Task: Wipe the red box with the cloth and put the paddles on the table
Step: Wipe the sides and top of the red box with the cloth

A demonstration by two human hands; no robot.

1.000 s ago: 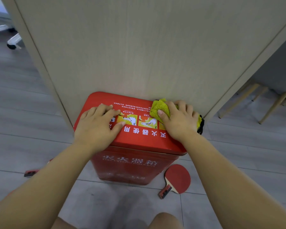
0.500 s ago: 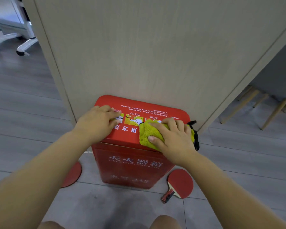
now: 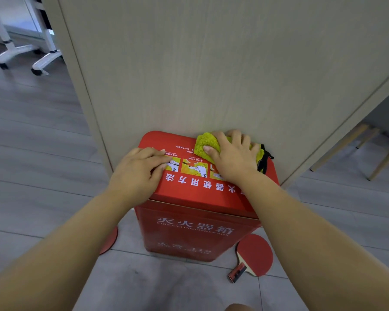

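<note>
The red box (image 3: pixel 195 225), a fire extinguisher box with white lettering, stands on the floor against a wooden panel. My right hand (image 3: pixel 233 157) presses the yellow-green cloth (image 3: pixel 206 144) flat on the far right of the lid. My left hand (image 3: pixel 137 171) lies palm down on the lid's left side, fingers together, holding nothing. One red paddle (image 3: pixel 255 254) lies on the floor right of the box. Left of the box, my forearm hides most of a second red paddle (image 3: pixel 110 242).
A tall light wooden panel (image 3: pixel 211 63) rises right behind the box. White wheeled legs (image 3: pixel 41 63) stand at the far left. Wooden chair legs (image 3: pixel 377 162) are at the right. Grey plank floor (image 3: pixel 38 153) surrounds the box.
My right hand has slid the cloth from the lid's near edge back to its far right corner. My left hand has stayed on the lid's left side.
</note>
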